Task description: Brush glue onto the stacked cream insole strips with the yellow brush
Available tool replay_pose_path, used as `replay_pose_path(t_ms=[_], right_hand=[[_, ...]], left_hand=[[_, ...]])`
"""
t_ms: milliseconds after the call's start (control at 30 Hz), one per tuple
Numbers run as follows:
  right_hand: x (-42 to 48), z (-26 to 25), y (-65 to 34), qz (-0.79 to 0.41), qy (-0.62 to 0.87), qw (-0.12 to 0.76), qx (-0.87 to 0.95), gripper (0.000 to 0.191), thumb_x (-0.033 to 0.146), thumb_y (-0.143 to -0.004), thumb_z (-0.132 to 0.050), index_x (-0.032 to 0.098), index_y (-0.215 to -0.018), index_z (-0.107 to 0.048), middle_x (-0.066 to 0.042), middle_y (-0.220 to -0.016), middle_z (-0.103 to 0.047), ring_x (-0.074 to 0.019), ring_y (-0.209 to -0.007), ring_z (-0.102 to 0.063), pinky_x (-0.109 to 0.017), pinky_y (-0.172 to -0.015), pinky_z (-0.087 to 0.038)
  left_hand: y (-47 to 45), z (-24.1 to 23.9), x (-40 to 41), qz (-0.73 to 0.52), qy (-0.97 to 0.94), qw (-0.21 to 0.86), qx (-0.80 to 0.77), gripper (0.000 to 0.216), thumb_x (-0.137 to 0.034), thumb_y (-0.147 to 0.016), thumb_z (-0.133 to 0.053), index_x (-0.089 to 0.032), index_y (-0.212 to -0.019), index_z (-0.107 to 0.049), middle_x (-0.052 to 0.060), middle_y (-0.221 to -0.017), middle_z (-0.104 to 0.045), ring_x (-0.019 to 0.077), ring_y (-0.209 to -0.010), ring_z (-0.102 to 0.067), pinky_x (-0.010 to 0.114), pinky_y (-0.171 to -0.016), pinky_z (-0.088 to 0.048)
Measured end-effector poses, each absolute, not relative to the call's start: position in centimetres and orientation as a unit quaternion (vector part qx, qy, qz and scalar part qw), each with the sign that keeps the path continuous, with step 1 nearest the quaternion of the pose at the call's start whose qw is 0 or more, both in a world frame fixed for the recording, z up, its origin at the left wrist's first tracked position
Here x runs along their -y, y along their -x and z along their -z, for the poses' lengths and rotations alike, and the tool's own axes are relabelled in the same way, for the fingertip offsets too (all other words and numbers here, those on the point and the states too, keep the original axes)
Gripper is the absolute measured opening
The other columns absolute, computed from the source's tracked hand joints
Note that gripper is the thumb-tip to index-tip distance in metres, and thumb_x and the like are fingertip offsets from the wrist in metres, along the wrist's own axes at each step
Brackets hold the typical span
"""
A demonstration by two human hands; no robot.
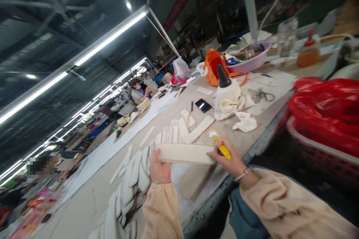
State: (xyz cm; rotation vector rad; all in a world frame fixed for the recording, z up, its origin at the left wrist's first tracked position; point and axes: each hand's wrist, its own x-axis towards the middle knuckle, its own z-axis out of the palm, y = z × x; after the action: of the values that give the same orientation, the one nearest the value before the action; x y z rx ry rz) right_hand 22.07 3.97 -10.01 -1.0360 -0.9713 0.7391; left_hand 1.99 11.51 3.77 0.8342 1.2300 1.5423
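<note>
Left hand (159, 170) and right hand (229, 160) are pinching opposite ends of a white strip (185, 154) stretching between their fingers; the right fingers are also clasping a yellow brush (223, 150). Probable risk: the doubled right grip slipping, letting bristles smear the strip.

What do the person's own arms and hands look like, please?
The left hand and right hand are bare. Both arms wear long pale peach sleeves with gathered cuffs; the left sleeve looks plain, the right sleeve bears dark smudges. A thin silvery bracelet circles the right wrist.
</note>
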Motion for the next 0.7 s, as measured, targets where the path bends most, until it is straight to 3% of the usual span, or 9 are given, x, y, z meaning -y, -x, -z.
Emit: replay_pose_path(t_ms=[167, 300, 700], right_hand=[[-4.1, 10.5, -22.2, -0.355, 0.469, 0.701, 0.402, 0.043, 0.044, -0.074, -0.074, 0.025, -0.087, -0.038, 0.008, -0.068, -0.043, -0.0109, -0.056, -0.046, -0.023, -0.053, -0.040], [-4.6, 11.1, -22.3, -0.345, 0.485, 0.718, 0.361, 0.049, 0.047, -0.066, -0.079, 0.025, -0.085, -0.040, 0.007, -0.066, -0.045, -0.0122, -0.055, -0.047, -0.025, -0.052, -0.041], [-5.1, 11.5, -22.3, -0.332, 0.497, 0.736, 0.318, 0.046, 0.041, -0.066, -0.081, 0.025, -0.085, -0.042, 0.006, -0.068, -0.048, -0.0122, -0.058, -0.047, -0.025, -0.054, -0.040]], left_hand=[[-3.4, -2.2, -10.2, -0.657, -0.283, 0.524, -0.462, 0.014, -0.020, -0.081, -0.057, -0.014, -0.092, -0.065, 0.009, -0.084, -0.074, 0.0201, -0.092, -0.070, 0.036, -0.090, -0.055], [-4.1, -0.9, -10.0, -0.682, -0.244, 0.542, -0.426, 0.013, -0.017, -0.084, -0.057, -0.013, -0.093, -0.066, 0.009, -0.086, -0.075, 0.0178, -0.091, -0.071, 0.032, -0.090, -0.054], [-4.1, -0.4, -9.7, -0.692, -0.215, 0.586, -0.362, 0.026, -0.011, -0.086, -0.052, -0.009, -0.107, -0.067, 0.011, -0.092, -0.076, 0.0206, -0.099, -0.070, 0.034, -0.096, -0.052]])
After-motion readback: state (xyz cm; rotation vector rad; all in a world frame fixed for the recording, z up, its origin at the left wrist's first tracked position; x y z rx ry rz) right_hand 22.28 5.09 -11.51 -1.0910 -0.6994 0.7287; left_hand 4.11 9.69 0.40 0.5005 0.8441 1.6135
